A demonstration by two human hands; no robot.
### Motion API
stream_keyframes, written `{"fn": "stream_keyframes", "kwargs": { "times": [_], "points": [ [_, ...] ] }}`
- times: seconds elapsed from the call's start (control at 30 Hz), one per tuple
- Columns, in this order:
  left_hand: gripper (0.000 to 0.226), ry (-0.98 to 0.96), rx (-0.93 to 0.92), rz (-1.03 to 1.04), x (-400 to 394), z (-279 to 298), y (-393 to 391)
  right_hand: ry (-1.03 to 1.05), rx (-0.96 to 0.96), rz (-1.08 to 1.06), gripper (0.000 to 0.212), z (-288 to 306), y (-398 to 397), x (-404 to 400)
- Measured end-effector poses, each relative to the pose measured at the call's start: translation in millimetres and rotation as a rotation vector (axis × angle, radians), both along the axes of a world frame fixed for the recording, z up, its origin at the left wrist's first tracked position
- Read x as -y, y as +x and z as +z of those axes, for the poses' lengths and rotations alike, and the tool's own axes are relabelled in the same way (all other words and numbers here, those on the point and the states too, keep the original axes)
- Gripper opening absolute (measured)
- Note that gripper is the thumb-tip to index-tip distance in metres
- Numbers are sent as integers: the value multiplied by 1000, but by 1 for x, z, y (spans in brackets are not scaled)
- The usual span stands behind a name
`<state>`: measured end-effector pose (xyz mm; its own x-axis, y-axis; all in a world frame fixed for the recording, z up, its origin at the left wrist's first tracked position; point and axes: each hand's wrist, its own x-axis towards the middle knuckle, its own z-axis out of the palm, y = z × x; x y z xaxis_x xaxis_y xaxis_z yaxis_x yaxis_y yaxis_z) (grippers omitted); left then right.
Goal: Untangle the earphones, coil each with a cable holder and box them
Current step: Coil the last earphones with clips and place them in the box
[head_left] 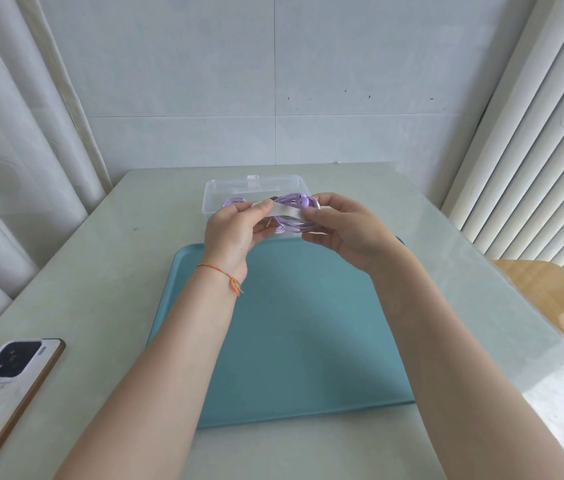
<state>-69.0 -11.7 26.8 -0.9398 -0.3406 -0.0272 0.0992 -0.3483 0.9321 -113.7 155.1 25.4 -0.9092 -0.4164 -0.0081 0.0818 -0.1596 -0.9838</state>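
Both hands hold a coiled pair of purple earphones (295, 216) in the air, just in front of a clear plastic box (219, 192). A white cable holder strap (285, 212) crosses the coil. My left hand (235, 230) pinches the strap's left end between thumb and fingers. My right hand (339, 226) grips the coil and the strap's right end. The purple earbuds (301, 199) stick up at the top of the coil. Inside the box lies another purple coil (233, 202), partly hidden behind my left hand.
A teal tray (294, 341) lies on the pale table (100, 289) below my forearms. A phone (13, 372) lies face down at the table's left front. Curtains hang left, blinds right, and a wooden surface (550, 296) stands beyond the right edge.
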Motion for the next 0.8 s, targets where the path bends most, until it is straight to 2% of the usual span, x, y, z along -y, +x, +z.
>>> {"fn": "stream_keyframes", "kwargs": {
  "times": [0.1, 0.17, 0.23, 0.37, 0.43, 0.6, 0.8],
  "points": [
    [11, 24, 0, -49, 4, 0, -1, -129, 86, 48, 9, -1, -1, -1],
    [8, 17, 12, -53, 4, -2, -2, -136, 90, 6, 10, -2, -2, 0],
    [8, -5, 21, -26, 2, -5, -3, -43, 28, -98, 13, -6, -4, 4],
    [10, -112, -3, 111, -4, -13, -6, 335, -181, -288, 25, -11, -9, 10],
    [10, -139, -11, 166, -5, -15, -7, 386, -189, -301, 28, -11, -9, 11],
    [10, -140, -20, 214, -1, -15, -8, 112, -31, -226, 14, -8, -3, 15],
    [7, -269, -69, 263, -1, -17, -8, -112, 154, -181, 16, -10, -1, 21]
  ]
}}
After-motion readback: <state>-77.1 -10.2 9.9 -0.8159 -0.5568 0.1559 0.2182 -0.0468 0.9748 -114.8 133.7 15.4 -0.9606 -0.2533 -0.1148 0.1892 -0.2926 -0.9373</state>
